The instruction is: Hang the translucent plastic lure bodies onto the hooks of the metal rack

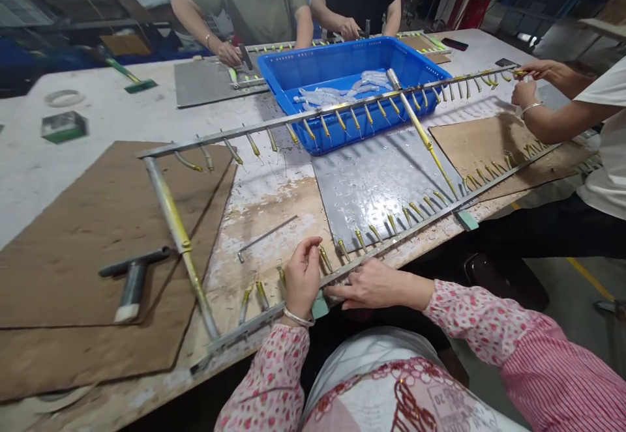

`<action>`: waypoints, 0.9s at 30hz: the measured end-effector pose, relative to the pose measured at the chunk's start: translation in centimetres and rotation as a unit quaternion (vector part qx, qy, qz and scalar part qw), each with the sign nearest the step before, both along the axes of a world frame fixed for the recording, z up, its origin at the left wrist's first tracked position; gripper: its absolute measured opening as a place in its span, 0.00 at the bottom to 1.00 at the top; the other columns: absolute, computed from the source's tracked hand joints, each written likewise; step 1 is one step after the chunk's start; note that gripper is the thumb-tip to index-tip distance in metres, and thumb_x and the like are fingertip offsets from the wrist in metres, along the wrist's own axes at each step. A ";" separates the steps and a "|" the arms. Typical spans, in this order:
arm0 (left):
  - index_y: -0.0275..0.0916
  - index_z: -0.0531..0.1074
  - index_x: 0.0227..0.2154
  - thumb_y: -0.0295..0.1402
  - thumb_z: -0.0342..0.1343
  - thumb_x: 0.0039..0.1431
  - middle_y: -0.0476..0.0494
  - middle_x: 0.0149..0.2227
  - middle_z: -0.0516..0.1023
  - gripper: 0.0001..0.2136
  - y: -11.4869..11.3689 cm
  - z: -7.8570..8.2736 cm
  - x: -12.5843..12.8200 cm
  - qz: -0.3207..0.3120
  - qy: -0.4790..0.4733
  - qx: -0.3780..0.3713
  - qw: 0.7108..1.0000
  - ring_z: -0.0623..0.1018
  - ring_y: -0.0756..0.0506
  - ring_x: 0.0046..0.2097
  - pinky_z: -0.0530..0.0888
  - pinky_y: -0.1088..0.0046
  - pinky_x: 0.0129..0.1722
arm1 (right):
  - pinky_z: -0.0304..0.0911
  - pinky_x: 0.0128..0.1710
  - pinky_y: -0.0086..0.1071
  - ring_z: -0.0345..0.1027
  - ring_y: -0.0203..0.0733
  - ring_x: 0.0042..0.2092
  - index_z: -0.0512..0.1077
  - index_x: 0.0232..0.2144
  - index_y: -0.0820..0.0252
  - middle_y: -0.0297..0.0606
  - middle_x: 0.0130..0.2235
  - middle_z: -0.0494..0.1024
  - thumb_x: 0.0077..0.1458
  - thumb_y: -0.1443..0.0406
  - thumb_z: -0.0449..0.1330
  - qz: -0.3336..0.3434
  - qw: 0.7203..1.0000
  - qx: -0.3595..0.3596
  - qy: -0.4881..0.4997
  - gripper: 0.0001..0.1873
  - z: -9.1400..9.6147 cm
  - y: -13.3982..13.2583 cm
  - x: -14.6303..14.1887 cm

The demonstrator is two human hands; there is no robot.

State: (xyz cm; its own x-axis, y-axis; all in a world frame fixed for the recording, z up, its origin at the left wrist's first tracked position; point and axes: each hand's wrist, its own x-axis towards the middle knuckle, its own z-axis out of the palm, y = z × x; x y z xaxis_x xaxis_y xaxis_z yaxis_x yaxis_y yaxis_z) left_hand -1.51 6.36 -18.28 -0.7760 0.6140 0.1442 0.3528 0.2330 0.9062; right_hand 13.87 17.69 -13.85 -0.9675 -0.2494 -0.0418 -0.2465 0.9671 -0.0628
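A long metal frame [274,122] with rows of yellow-and-grey pegs, several ending in thin wires, lies on the work table. At its front rail [396,244], my left hand [302,281] is closed among the pegs; what its curled fingers hold is hidden. Just right of it, my right hand [375,283] rests on the same rail, its fingers bent around the edge and one finger stretched left along the side. A peg [325,258] stands between the hands. Under the rail, a pale green block [320,305] shows beside my left wrist.
A blue crate [288,96] of clear plastic pieces stands beyond the frame. A rubber-headed hammer [133,288] lies on cardboard [73,223] at left, and a hex key [267,238] nearby. One co-worker's hands [528,83] touch the frame's far right; two people work across the table.
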 end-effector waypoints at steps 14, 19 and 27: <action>0.39 0.74 0.41 0.40 0.49 0.63 0.44 0.41 0.79 0.13 -0.2 0.2 0.1 0.009 0.034 -0.008 0.999 0.78 0.45 0.44 0.72 0.69 0.45 | 0.44 0.27 0.29 0.62 0.34 0.24 0.60 0.60 0.49 0.34 0.27 0.76 0.66 0.48 0.46 -0.042 0.999 0.010 0.013 0.26 -0.8 2.2 1.9; 0.39 0.74 0.42 0.42 0.49 0.62 0.45 0.41 0.79 0.14 -0.3 0.0 -0.1 0.012 0.044 -0.010 0.999 0.78 0.45 0.44 0.72 0.69 0.45 | 0.42 0.27 0.30 0.58 0.32 0.23 0.64 0.59 0.47 0.34 0.26 0.74 0.66 0.50 0.46 -0.141 0.985 0.101 0.017 0.24 -0.7 9.6 7.8; 0.38 0.74 0.40 0.42 0.49 0.61 0.43 0.40 0.79 0.15 0.0 0.5 0.4 0.026 0.040 -0.001 0.999 0.78 0.44 0.43 0.72 0.68 0.44 | 0.43 0.28 0.30 0.59 0.31 0.24 0.68 0.57 0.52 0.34 0.25 0.74 0.68 0.54 0.45 -0.186 0.977 0.088 0.057 0.22 -0.3 10.9 11.4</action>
